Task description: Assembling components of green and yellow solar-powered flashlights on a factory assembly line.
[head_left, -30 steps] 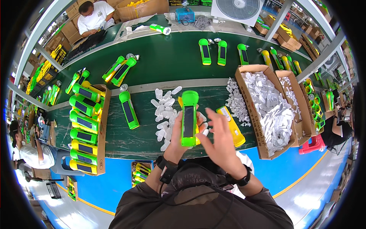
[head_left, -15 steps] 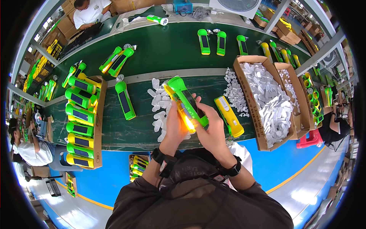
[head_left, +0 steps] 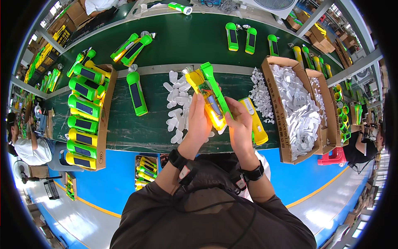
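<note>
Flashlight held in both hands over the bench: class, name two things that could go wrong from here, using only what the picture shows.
1. The flashlight is held open, a green half lifted off the yellow body, by the left hand and right hand; a half could slip and fall.
2. The loose white parts lie directly below, so a drop might scatter them off the green bench.

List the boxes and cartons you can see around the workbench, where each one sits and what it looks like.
Long cardboard box: right of the hands, open, brown, heaped with small white plastic parts.
Second cardboard box: right beside the first, open, brown, also holding white parts.
Cardboard tray: left end of the bench, brown, lined with green and yellow flashlights.
Floor carton: below the bench edge on the blue floor, holding yellow and green flashlights.
</note>
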`<move>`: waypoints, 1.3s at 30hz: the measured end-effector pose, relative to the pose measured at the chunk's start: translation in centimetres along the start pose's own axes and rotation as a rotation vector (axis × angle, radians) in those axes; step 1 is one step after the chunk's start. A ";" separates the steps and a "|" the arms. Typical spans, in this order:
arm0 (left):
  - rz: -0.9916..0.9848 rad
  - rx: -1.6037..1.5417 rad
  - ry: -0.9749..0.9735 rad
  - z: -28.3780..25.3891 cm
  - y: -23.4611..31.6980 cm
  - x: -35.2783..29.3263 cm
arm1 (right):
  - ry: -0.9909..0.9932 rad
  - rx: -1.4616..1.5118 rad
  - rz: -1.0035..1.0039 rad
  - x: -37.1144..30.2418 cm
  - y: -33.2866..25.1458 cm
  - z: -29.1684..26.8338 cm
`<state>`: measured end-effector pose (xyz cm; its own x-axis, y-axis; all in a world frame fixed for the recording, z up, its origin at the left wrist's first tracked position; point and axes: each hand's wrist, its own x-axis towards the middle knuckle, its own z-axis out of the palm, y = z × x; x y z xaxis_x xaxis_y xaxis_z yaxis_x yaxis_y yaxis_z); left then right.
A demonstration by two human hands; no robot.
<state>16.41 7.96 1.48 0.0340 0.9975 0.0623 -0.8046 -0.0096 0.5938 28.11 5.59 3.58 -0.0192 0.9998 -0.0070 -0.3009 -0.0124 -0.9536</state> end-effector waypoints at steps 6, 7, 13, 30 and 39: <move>0.047 0.026 -0.015 -0.2 -0.2 -0.2 | 0.014 0.050 0.018 -0.9 -0.6 0.3; 0.042 0.061 0.022 0.0 -0.2 -0.2 | 0.014 0.072 0.019 -1.0 -0.6 0.3; 0.023 0.017 0.008 -0.1 0.2 -0.2 | -0.067 0.155 0.070 -0.6 -1.2 -0.5; -0.005 -0.005 0.085 -0.4 0.2 -0.7 | -0.118 0.160 0.080 -0.4 -1.8 0.3; 0.039 0.020 -0.007 -0.5 0.1 -0.3 | -0.016 0.269 0.022 -0.8 0.7 0.3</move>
<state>16.01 7.70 1.10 0.0072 0.9958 0.0916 -0.7934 -0.0501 0.6067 27.66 4.75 2.97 -0.0434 0.9989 -0.0199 -0.5428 -0.0403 -0.8389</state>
